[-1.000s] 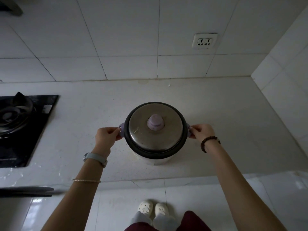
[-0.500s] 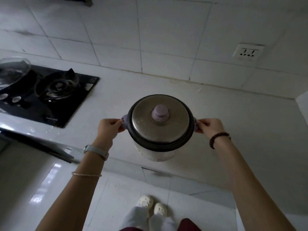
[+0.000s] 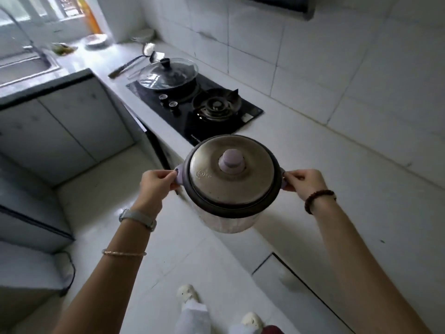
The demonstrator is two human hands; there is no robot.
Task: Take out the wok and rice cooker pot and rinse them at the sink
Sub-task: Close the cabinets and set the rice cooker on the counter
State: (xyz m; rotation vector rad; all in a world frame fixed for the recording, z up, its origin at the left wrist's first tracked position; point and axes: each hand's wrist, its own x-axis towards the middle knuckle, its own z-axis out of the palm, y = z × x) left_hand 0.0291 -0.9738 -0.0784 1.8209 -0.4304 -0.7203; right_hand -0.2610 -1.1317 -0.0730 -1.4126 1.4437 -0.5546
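1. Rice cooker (image 3: 231,179): lidded, held up in front of me over the edge of the counter (image 3: 337,165), well apart from the sink (image 3: 26,66).
2. Left hand (image 3: 156,184): fingers curled tight round the left side handle.
3. Right hand (image 3: 304,180): clamped likewise on the right handle.
4. Handling, my estimate: stiff body, moderate weight. The handles are small and smooth, likely slippery once wet. Carry level.
5. Lid (image 3: 216,189): probably sits loose; lift by its knob (image 3: 231,161).
6. Wok (image 3: 168,79): on the stove (image 3: 183,121), under a glass cover.

Wok (image 3: 179,87) on stove (image 3: 226,124) behind rice cooker (image 3: 231,182); sink (image 3: 22,68) apparently far left.
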